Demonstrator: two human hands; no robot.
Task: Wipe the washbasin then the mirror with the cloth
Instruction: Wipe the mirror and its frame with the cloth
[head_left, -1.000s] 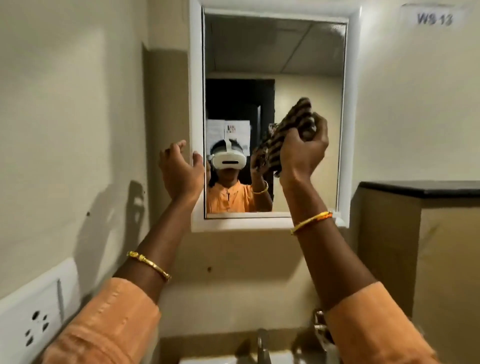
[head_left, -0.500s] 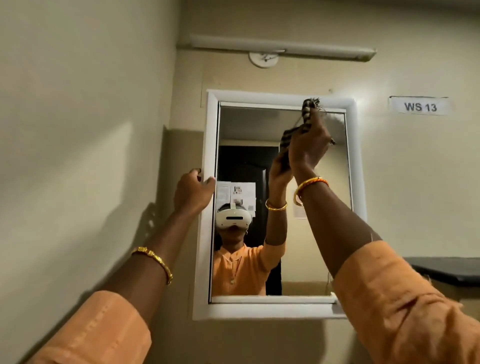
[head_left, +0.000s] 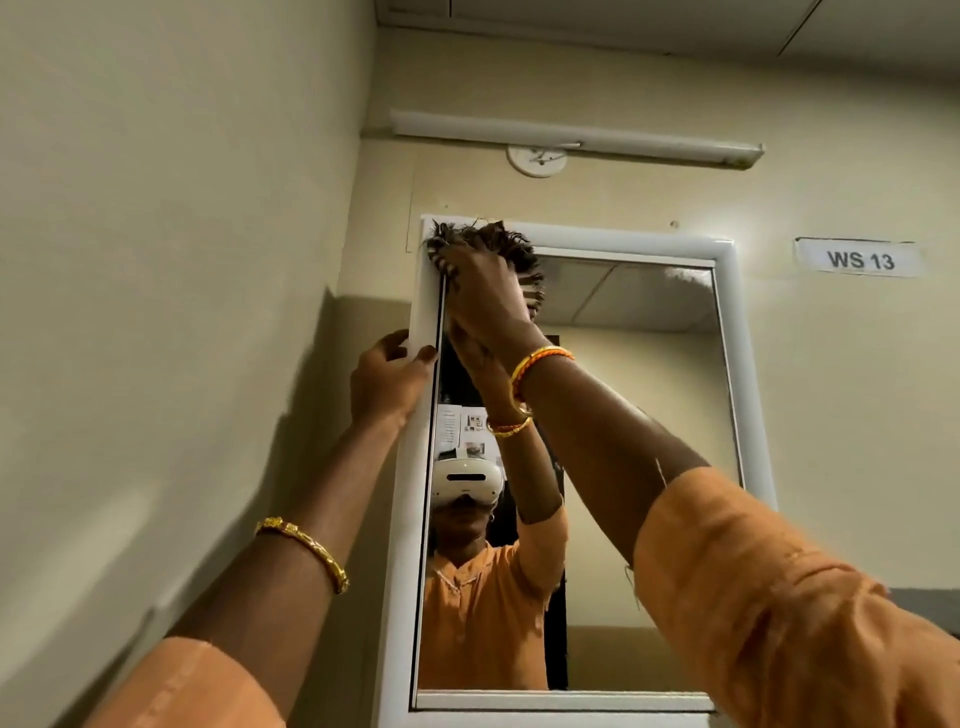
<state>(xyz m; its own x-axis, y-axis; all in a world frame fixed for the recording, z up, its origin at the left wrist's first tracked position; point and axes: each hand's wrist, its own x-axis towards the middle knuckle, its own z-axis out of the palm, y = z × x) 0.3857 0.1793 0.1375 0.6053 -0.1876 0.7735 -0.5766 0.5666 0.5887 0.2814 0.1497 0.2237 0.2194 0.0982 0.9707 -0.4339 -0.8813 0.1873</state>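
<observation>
Cloth in hand, we reach the top left corner of the wall mirror: our right hand (head_left: 480, 291) is closed around the dark striped, fringed cloth (head_left: 498, 249), pressing it where the white moulded frame (head_left: 727, 364) meets the mirror glass (head_left: 639, 467). Our left hand (head_left: 387, 382) grips the frame's left edge lower down, fingers wrapped round it, bracing. The arms cross just in front of the glass, orange sleeves and gold bangles showing. From here we judge the main risk to lie in that stretch: pushing hard at full reach could rock or loosen the frame if its fixing is weak, and the loose fringe may snag on the corner or drag streaks instead of clearing them. Our right forearm also hides much of the upper pane, so patches could go unwiped. Above hang a white tube light (head_left: 571, 137) and, to the right, a "WS 13" wall label (head_left: 860, 258); the washbasin is out of view.
</observation>
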